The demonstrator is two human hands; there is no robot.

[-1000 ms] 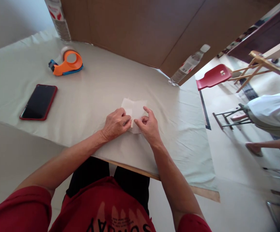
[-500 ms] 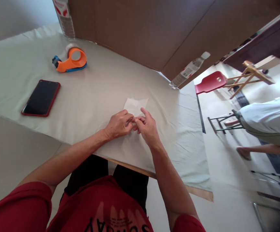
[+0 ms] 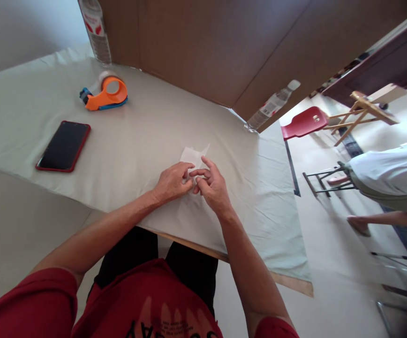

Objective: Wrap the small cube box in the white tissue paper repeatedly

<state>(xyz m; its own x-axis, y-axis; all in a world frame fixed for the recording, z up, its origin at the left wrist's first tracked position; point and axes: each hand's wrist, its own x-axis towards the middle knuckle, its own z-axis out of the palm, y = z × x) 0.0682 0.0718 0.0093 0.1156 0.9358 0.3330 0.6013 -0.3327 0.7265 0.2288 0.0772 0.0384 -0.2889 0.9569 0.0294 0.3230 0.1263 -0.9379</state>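
A piece of thin white paper (image 3: 191, 156), creased with a pointed corner sticking up, is between my two hands near the table's front edge. My left hand (image 3: 174, 181) pinches it from the left, fingers curled. From the right, my right hand (image 3: 212, 184) also grips the paper, its thumb bent in and the index finger raised off it. The fingertips of both hands almost meet, and they hide the lower middle of the paper.
On the cloth-covered table (image 3: 136, 117) lie a phone (image 3: 64, 146) and an orange tape dispenser (image 3: 108, 94). Behind stands a cardboard panel (image 3: 196, 51), with one plastic bottle (image 3: 98, 35) at its left and another bottle (image 3: 272, 107) at its right. A person (image 3: 389, 173) is beyond the table's right side.
My right fingers have spread and shifted over the paper. The paper's right corner has folded upward into a narrow point. The view has tilted slightly.
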